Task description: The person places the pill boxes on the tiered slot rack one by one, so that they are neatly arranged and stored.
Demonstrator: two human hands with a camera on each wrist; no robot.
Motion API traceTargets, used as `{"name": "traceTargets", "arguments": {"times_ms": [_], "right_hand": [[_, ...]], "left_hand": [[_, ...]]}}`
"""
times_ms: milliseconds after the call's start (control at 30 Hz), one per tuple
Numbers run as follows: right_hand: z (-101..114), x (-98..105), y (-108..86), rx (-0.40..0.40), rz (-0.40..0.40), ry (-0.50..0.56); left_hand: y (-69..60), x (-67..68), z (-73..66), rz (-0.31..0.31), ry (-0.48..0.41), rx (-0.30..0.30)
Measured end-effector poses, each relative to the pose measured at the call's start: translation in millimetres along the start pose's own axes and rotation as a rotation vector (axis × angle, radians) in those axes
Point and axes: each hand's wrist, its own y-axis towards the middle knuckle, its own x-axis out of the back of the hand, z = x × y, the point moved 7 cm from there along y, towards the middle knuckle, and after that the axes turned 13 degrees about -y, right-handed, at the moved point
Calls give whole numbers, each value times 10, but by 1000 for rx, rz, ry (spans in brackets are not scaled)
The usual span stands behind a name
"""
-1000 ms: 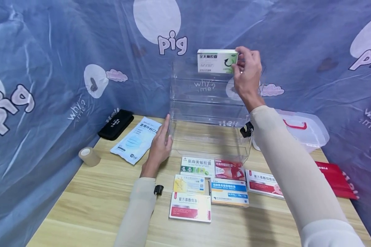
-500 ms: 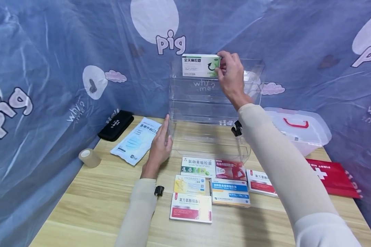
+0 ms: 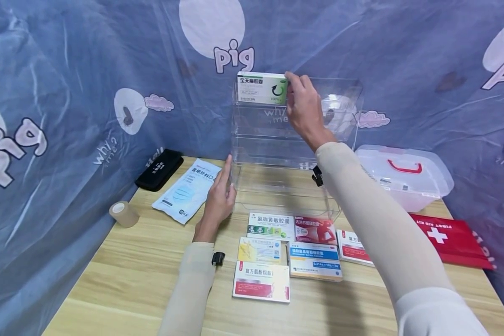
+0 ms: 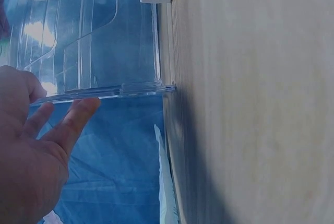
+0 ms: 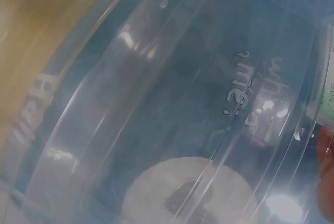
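As I watch the head view, white-green box (image 3: 260, 87): upright, top left of clear rack (image 3: 273, 150).
Right hand (image 3: 305, 106): touches its end; pinching, I cannot tell.
Left-wrist view, left hand (image 4: 32, 166): straight fingers touch rack.
Right-wrist view, box: cut off.

head view bright, table (image 3: 344, 312) shadowed toward five o'clock; left wrist view dimmer, rack (image 4: 104, 41) glaring; right wrist hazy.

Seeing a carton (image 3: 258, 88) at top left of the rack (image 3: 273, 149), boxes (image 3: 315, 259) lying before it, mask packet (image 3: 186, 191) left, case (image 3: 407, 179) right.
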Motion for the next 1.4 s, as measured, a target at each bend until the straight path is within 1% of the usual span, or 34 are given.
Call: {"name": "traceTargets", "arguments": {"times_ms": [133, 300, 433, 567, 667, 767, 1000, 1200, 1333, 1400], "right_hand": [[-10, -28, -30, 14, 51, -3], [-7, -70, -59, 38, 121, -38], [-3, -82, -64, 56, 190, -84], [-4, -74, -98, 92, 218, -145], [2, -74, -140, 123, 218, -174], [8, -66, -177, 136, 214, -179], [39, 29, -239, 166, 147, -161], [59, 123, -314, 176, 121, -146], [69, 179, -402, 183, 116, -132], [70, 224, -453, 179, 100, -113]], "left_hand": [[-3, -7, 0, -2, -7, -2], [-2, -14, -7, 7, -9, -6], [1, -6, -10, 6, -3, -6], [-1, -2, -10, 7, -9, -13], [-6, -3, -3, 11, -16, -14], [-11, -3, -4, 11, -20, -11], [-1, -1, -2, 10, -15, -3], [32, 28, -12, 5, -23, 15], [33, 24, -11, 10, -22, 22], [29, 18, -5, 14, -19, 27]]}}
